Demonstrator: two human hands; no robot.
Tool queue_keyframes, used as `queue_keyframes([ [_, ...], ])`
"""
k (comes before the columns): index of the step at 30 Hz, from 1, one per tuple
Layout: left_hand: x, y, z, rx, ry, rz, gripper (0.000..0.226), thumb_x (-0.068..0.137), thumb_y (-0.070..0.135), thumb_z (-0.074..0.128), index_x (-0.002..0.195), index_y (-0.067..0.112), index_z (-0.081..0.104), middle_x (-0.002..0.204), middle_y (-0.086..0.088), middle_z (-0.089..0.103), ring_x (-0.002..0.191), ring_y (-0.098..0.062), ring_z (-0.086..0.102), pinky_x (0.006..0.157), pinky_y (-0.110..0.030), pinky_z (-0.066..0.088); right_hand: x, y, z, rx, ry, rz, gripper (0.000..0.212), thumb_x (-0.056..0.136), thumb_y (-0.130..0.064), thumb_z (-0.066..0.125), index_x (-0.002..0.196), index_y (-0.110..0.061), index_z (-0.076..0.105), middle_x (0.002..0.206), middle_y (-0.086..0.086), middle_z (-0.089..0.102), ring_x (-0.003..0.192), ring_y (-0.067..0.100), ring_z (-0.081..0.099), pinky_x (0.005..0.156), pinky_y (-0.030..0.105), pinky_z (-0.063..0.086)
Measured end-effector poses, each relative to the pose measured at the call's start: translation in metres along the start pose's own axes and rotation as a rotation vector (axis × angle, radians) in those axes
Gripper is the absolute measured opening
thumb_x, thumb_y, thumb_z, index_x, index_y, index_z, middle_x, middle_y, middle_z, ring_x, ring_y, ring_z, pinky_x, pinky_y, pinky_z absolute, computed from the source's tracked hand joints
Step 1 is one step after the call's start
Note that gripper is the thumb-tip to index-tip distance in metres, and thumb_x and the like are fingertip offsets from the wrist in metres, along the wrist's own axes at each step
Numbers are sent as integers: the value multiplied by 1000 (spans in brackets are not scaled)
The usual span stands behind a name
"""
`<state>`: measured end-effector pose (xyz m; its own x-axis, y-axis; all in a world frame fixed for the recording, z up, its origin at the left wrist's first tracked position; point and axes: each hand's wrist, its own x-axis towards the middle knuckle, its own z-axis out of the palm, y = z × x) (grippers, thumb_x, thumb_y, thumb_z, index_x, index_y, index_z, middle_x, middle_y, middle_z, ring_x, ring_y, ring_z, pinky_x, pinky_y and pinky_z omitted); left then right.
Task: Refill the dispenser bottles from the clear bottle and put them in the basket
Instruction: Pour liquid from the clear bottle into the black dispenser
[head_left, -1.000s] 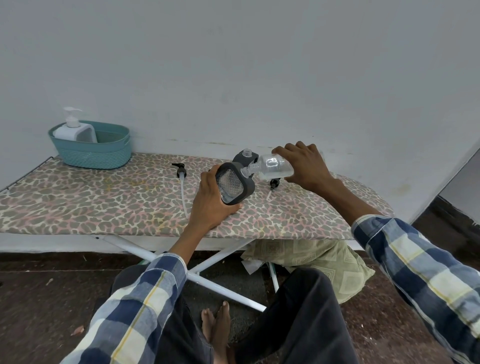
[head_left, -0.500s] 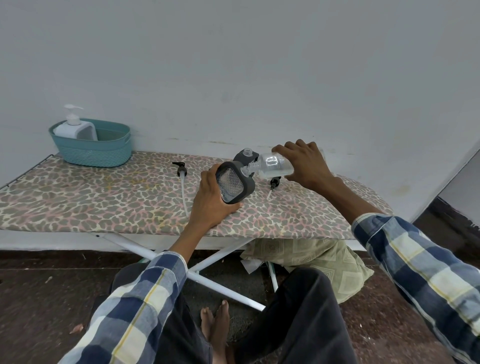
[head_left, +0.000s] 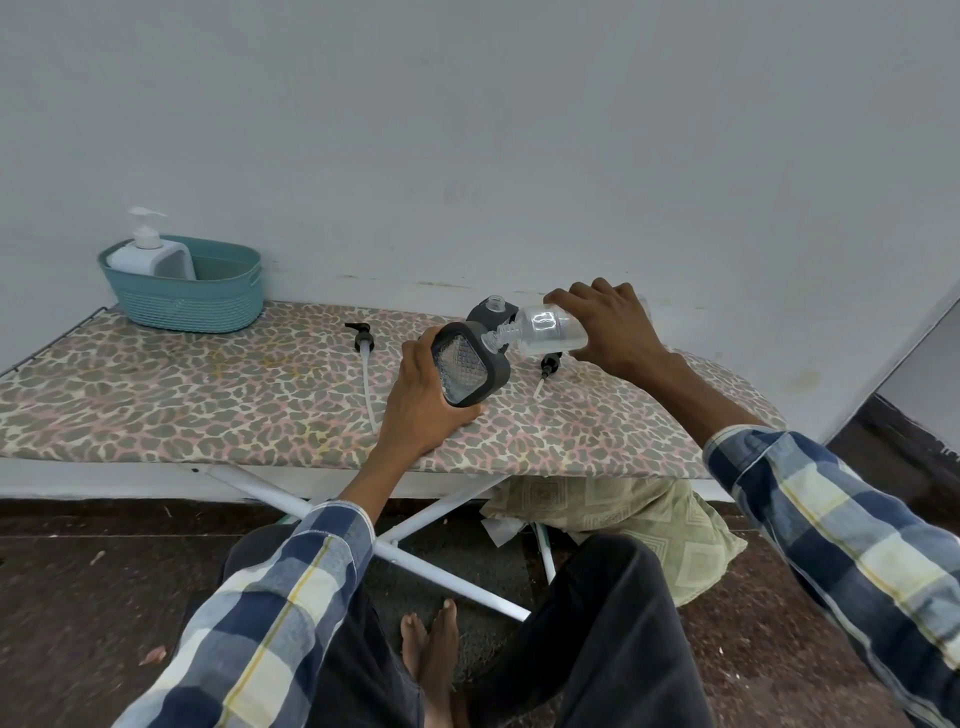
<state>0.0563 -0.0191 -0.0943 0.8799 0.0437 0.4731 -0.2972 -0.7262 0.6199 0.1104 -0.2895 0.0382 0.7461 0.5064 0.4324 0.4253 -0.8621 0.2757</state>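
On the ironing board (head_left: 156, 395) before me, the basket (head_left: 208, 301) sits at the far left corner against the wall, with a pump dispenser bottle (head_left: 150, 254) standing in its left end. Near the middle lies a pump head (head_left: 362, 338) with its tube toward me. Right of it my left hand (head_left: 426, 405) holds a tilted dispenser bottle (head_left: 467, 369); a second one (head_left: 491, 312) stands just behind. My right hand (head_left: 608, 327) tips the clear bottle (head_left: 545, 335), neck at the tilted bottle's opening. Another pump head (head_left: 549, 364) lies beneath it.

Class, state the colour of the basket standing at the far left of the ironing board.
The basket is teal, shown in the head view.
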Motion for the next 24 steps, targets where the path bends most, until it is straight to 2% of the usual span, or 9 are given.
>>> queue_keyframes([
  [24,0,-1,0,-18,0,-6,126,70,53,97,162,24,15,153,-6,32,136,-30,50,99,-52,58,0,-1,-1,2,5,-1,75,73,-21,92,137,-30,55,117,-2,66,105,29,57,93,46,42],
])
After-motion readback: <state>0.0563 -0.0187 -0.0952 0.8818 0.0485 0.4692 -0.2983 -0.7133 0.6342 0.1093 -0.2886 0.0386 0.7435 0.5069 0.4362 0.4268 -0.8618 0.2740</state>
